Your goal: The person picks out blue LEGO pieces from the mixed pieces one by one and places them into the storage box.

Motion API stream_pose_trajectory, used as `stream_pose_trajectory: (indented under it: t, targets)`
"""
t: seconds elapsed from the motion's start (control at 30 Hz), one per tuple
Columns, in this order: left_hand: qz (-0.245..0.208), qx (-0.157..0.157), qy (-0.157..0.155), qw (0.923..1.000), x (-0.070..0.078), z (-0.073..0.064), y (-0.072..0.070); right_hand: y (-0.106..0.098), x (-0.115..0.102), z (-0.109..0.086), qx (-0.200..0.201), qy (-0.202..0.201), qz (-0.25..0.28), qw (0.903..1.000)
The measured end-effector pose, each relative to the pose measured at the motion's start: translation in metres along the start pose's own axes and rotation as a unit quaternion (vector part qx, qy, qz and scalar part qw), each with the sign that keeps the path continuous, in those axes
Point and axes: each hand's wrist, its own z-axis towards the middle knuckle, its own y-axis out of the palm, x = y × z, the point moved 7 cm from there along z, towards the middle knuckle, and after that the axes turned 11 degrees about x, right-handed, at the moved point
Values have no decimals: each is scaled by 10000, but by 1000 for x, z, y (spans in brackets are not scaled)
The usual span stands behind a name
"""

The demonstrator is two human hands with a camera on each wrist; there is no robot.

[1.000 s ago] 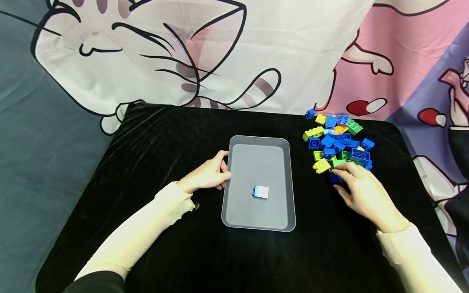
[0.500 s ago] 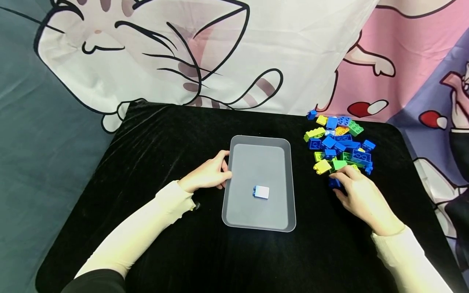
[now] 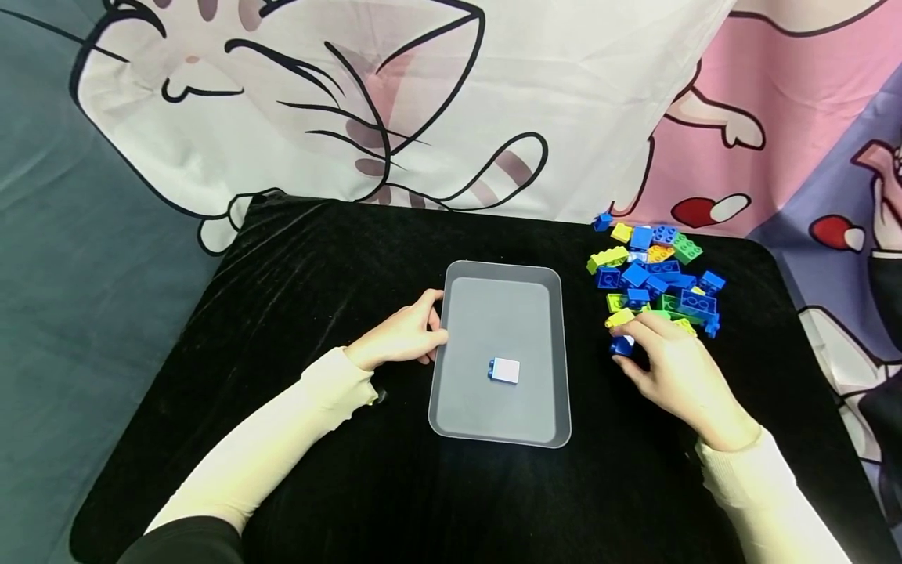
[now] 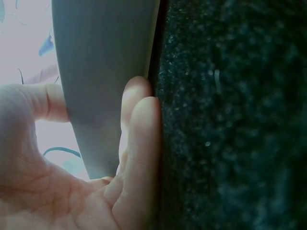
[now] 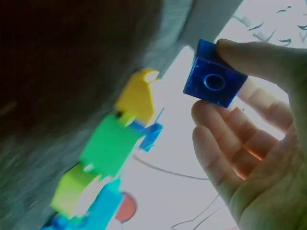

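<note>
A shallow grey tray (image 3: 496,309) lies on the black cloth. My left hand (image 3: 398,338) holds its left edge; in the left wrist view the thumb (image 4: 50,102) goes over the rim and the fingers lie along the outer wall. Inside the tray is one blue brick with a white face (image 3: 505,370). At the right, my right hand (image 3: 678,380) pinches a blue brick (image 3: 622,345) between thumb and fingers, just in front of the brick pile. The right wrist view shows the hollow underside of that held brick (image 5: 216,79), raised off the cloth.
A pile of blue, green and yellow bricks (image 3: 637,274) spreads beyond the right hand, a yellow brick (image 3: 620,317) at its near edge. Black cloth (image 3: 317,274) covers the table. A printed cat curtain (image 3: 564,94) hangs behind the far edge.
My right hand has moved left from the pile's near edge, carrying a blue brick that lay there. My left hand keeps its place on the tray.
</note>
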Motion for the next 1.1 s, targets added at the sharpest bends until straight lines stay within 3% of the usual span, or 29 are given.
stream_pose_trajectory:
  t: [0.23,0.53,0.8,1.1]
  targets:
    - [-20,0,2,10000,0,0,-1,0,-35,21,230,-135,402,9988]
    - [44,34,26,10000,2,-1,-2,21,-77,33,-59,-481,896,9948]
    - [2,1,6,10000,3,-1,-1,43,-110,32,-385,-858,1244,9878]
    - [-11,-2,18,10000,3,0,-1,60,-131,22,-561,-1080,1593,9797]
